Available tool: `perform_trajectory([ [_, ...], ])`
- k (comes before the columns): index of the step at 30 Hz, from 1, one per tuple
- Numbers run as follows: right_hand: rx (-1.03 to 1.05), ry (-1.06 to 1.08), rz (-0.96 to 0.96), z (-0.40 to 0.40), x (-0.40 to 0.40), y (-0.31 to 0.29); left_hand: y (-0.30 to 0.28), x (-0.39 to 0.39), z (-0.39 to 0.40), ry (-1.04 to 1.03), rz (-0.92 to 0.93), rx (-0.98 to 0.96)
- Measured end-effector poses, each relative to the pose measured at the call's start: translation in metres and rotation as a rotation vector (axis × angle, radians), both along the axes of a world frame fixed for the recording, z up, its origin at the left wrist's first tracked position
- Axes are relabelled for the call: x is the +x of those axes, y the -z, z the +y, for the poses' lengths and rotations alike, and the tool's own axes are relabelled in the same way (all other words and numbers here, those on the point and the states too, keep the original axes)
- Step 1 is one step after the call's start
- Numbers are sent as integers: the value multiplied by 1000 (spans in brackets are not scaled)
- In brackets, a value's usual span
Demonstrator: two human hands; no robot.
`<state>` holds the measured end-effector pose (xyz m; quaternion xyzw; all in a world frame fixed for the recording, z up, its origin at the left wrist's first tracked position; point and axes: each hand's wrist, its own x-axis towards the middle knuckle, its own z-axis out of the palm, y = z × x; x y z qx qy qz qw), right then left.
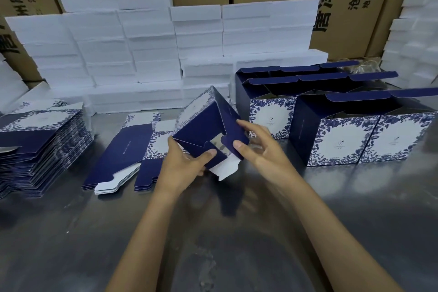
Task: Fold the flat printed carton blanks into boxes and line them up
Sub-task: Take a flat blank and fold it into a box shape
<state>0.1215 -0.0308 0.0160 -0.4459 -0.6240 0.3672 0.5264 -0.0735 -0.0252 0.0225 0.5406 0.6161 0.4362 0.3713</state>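
1. Bare metal table point(213, 256) fills the near foreground, dull grey and scuffed, with both forearms reaching over it.
2. Left hand point(182, 163) grips the lower edge of a half-formed carton point(201, 125), thumb pressed on a navy bottom flap.
3. Right hand point(260, 147) pinches the opposite flap, thumb on top and fingers curled behind it. The carton is held tilted above the table's middle, its bottom turned toward the camera and not yet locked; one white flap hangs loose below.
4. Finished boxes point(355, 133) stand at the right in rows, tops open, touching side by side. At least five show, perhaps more behind.
5. Much is left, by my reading: a small pile of flat blanks point(123, 154) lies just left of the hands, and a far taller stack of blanks point(40, 149) sits at the left edge.
6. White foam blocks point(142, 50) are piled along the back of the table, and brown shipping cartons point(343, 2) with printed characters form the wall behind.
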Motion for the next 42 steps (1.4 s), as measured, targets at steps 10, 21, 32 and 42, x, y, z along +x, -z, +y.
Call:
perform_trajectory([
  [10,99,-7,-144,-9,-5,-13,-1,9,-9,273,-659,-614],
  [21,86,-36,-165,-4,-8,-9,-27,-20,-12,-345,124,385],
  [32,76,-47,-132,-8,-3,-18,-16,6,-12,98,192,504],
  [42,30,42,40,-10,-12,-19,-20,15,-16,97,70,479],
])
